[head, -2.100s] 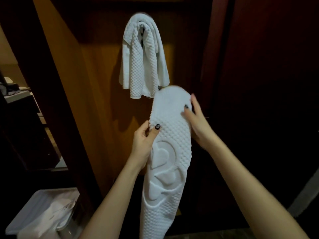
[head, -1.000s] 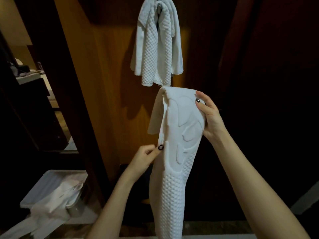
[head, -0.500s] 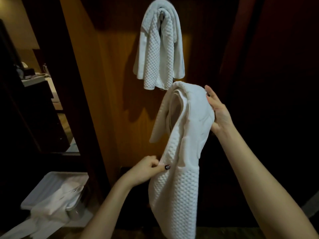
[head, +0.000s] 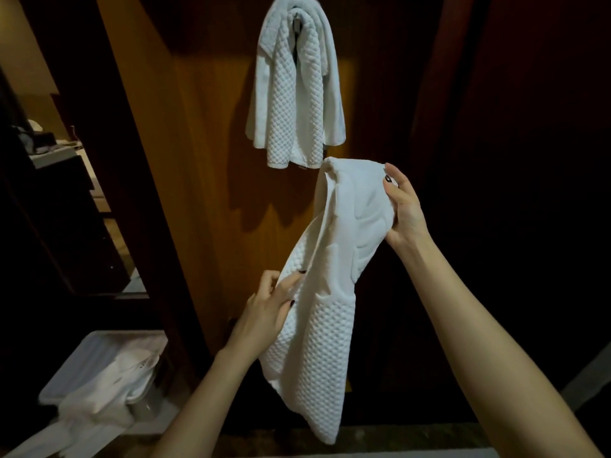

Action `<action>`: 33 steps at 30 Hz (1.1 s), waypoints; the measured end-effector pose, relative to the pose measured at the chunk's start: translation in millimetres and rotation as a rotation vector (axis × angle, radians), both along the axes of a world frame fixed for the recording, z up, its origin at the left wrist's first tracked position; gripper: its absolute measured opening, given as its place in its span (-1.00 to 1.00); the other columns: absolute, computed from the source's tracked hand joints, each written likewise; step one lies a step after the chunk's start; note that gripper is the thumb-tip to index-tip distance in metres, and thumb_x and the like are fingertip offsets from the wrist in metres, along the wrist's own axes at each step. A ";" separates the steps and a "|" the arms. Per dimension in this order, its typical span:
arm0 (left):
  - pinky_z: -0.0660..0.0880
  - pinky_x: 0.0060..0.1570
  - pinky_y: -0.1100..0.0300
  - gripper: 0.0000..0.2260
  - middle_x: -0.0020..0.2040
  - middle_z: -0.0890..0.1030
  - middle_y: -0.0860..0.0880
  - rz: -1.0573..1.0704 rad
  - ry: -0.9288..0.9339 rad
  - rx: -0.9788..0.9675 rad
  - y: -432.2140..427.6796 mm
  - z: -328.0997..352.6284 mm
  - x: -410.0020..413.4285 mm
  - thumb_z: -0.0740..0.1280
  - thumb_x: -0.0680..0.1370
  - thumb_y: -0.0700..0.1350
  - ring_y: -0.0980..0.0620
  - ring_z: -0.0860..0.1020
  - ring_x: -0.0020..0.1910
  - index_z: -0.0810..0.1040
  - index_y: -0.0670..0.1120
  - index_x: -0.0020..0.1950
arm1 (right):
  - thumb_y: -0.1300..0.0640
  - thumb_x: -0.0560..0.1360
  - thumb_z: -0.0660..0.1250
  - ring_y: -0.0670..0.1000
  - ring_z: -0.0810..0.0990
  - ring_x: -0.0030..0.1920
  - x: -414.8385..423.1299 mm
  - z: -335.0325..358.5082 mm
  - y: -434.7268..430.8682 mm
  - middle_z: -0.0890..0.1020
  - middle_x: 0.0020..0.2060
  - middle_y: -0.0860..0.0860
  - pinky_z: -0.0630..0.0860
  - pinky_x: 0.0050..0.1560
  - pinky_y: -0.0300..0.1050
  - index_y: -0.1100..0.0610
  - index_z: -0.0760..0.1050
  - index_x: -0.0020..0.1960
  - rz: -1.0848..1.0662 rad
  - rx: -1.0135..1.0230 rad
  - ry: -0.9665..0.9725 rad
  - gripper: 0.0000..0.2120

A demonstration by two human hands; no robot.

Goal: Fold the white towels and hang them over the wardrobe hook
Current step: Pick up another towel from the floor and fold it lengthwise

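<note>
1. Wooden wardrobe panel (head: 205, 160) ahead, the room dim around it.
2. Right hand (head: 401, 209) pinches the held towel (head: 324, 292) at its top fold; left hand (head: 267, 309) grips an edge lower down, fingers curled in.
3. Low left, a white bin (head: 82, 358) spills linen.
4. Waffle-textured and half-folded, it dangles just below the hung towel (head: 297, 94) draped over the hook (head: 297, 19).

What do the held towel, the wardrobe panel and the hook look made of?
Held towel: soft white cloth, probably cotton; waffle weave, limp drape. Wardrobe panel: wood or veneer, smooth, low sheen. Hook: seemingly metal, grey glint, mostly covered.
</note>
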State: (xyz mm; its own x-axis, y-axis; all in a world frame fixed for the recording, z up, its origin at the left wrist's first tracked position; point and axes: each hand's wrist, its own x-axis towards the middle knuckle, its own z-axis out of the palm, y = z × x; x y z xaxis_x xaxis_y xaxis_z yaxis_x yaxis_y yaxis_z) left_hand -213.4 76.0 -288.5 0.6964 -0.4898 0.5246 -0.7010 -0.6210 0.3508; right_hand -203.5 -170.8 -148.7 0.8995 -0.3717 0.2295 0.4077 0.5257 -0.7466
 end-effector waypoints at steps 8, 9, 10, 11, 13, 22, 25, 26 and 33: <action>0.44 -0.07 0.21 -0.67 -0.01 0.40 0.05 0.043 0.323 -0.350 -24.7 10.9 -6.0 0.21 0.56 -0.26 0.11 0.46 -0.05 0.56 0.12 0.15 | 0.28 0.58 0.24 -0.01 0.65 0.01 4.6 10.2 10.5 0.63 0.03 0.02 0.61 -0.02 -0.10 0.07 0.54 0.12 -0.149 -0.110 -0.006 -0.80; 0.46 0.04 0.19 -0.76 0.06 0.41 0.02 -0.003 0.415 -0.385 -28.1 16.9 -7.7 0.22 0.58 -0.16 0.14 0.47 0.03 0.56 0.12 0.14 | 0.28 0.58 0.24 -0.03 0.66 0.00 3.8 11.7 11.8 0.63 0.04 0.01 0.61 -0.05 -0.13 0.08 0.53 0.13 -0.162 -0.128 -0.010 -0.80; 0.44 0.18 0.16 -0.85 0.18 0.41 -0.02 -0.033 0.492 -0.380 -30.9 23.1 -8.1 0.23 0.58 0.01 0.15 0.45 0.14 0.57 0.12 0.09 | 0.28 0.58 0.25 -0.04 0.66 0.00 3.1 13.7 13.0 0.62 0.07 0.02 0.60 -0.07 -0.15 0.08 0.53 0.14 -0.171 -0.144 -0.016 -0.80; 0.38 0.28 0.18 -0.73 0.25 0.39 -0.09 -0.051 0.559 -0.402 -33.7 30.3 -8.2 0.22 0.52 0.23 0.13 0.43 0.21 0.58 0.10 -0.02 | 0.28 0.58 0.25 -0.03 0.66 0.02 2.7 15.1 14.1 0.61 0.12 0.03 0.59 -0.07 -0.16 0.08 0.54 0.14 -0.177 -0.164 -0.024 -0.80; 0.33 0.08 0.47 -0.44 0.07 0.43 -0.16 -0.030 0.639 -0.429 -40.6 42.2 -9.2 0.15 0.32 0.50 0.19 0.43 0.04 0.48 -0.01 -0.28 | 0.29 0.56 0.27 -0.01 0.64 0.07 1.6 17.1 16.7 0.60 0.16 0.03 0.59 -0.02 -0.15 0.08 0.56 0.10 -0.185 -0.213 -0.047 -0.80; 0.48 0.01 0.10 -0.46 0.14 0.52 -0.12 0.285 0.662 -0.716 -93.0 80.3 -17.0 0.45 0.35 0.16 -0.08 0.51 0.13 0.54 -0.24 0.11 | 0.31 0.53 0.29 0.11 0.58 0.18 0.8 17.7 30.2 0.60 0.11 0.03 0.56 0.18 -0.02 0.10 0.59 0.05 -0.223 -0.340 -0.135 -0.81; 0.54 -0.06 0.11 -0.77 0.06 0.57 -0.15 0.171 0.649 -0.938 -87.7 78.4 -16.4 0.45 0.41 -0.02 -0.09 0.59 0.04 0.60 -0.14 -0.05 | 0.32 0.54 0.29 0.01 0.61 0.10 -3.3 22.2 23.1 0.62 0.06 -0.06 0.58 0.10 -0.10 0.11 0.58 0.06 -0.226 -0.314 -0.130 -0.82; 0.53 -0.08 0.16 -0.90 0.05 0.58 -0.14 0.114 0.639 -0.959 -82.0 78.6 -17.1 0.45 0.44 -0.08 -0.08 0.60 0.03 0.61 -0.08 -0.13 | 0.32 0.54 0.28 -0.01 0.62 0.08 -4.8 23.3 18.9 0.63 0.05 -0.07 0.58 0.08 -0.12 0.13 0.57 0.07 -0.214 -0.299 -0.122 -0.82; 0.56 -0.02 -0.14 -0.70 -0.01 0.61 -0.23 -0.097 0.601 -0.822 -53.0 80.5 -13.9 0.52 0.39 -0.10 -0.18 0.61 -0.03 0.61 -0.35 -0.17 | 0.34 0.55 0.25 -0.02 0.63 -0.01 -8.4 21.7 -2.7 0.63 0.04 0.04 0.59 0.02 -0.13 0.13 0.56 0.10 -0.147 -0.291 0.002 -0.78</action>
State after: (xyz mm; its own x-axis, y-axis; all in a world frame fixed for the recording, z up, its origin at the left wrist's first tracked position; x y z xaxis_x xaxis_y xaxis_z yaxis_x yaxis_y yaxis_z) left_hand -227.3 23.0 -207.9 0.9318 -0.2037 0.3005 -0.3028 0.0205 0.9528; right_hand -211.9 -173.5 -127.0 0.8417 -0.4170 0.3430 0.4616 0.2259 -0.8579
